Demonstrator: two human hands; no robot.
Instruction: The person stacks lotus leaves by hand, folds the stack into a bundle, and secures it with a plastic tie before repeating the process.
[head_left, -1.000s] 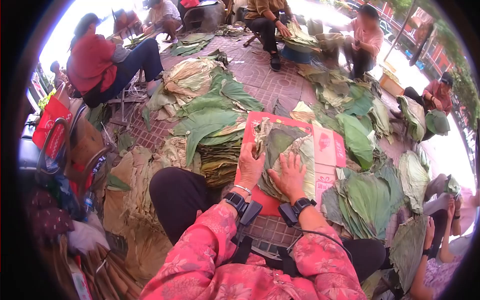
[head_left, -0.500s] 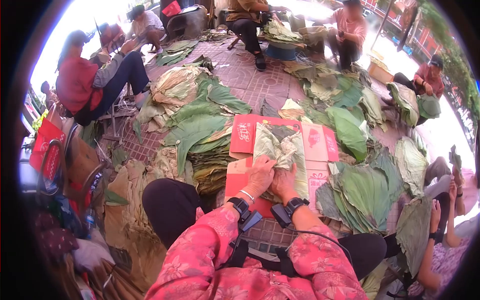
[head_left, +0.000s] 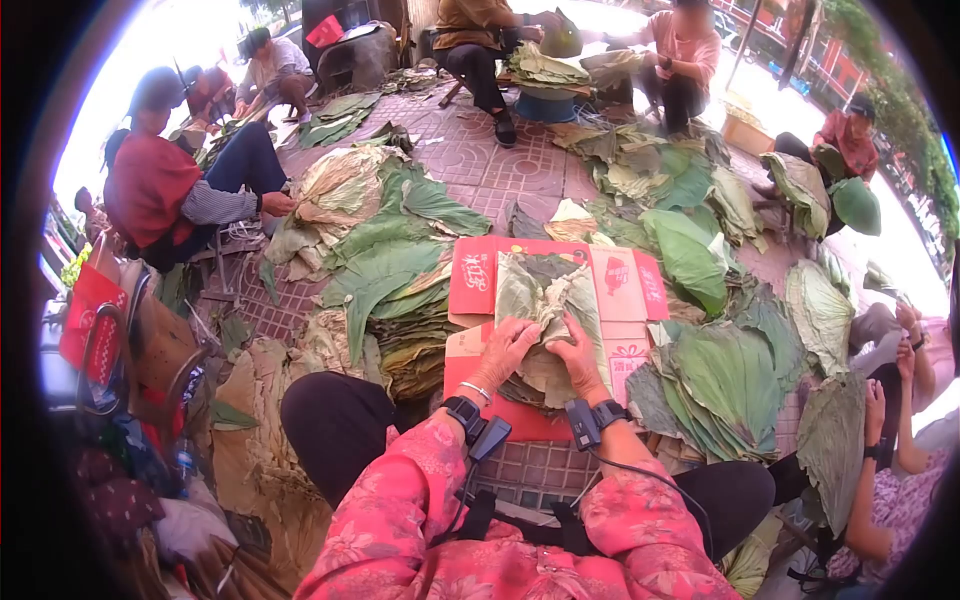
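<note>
A dried lotus leaf, pale green and brown, lies partly folded on a flattened red cardboard box in front of my knees. My left hand is closed on the leaf's left side, with thumb and fingertips at a crumpled fold. On the right side, my right hand pinches the same leaf, its thumb pointing inward. The leaf's near part shows between the two hands, and its far part spreads flat on the cardboard. Parts of the fingertips are hidden by the folds.
Stacked lotus leaves stand left of the cardboard, and a green leaf pile lies to the right. Several people sit around, among them a person in red. A chair with a red bag stands at left.
My hands have moved apart, the right one going rightward. More of the leaf's near side shows between them. At left, the seated person's arm has lowered.
</note>
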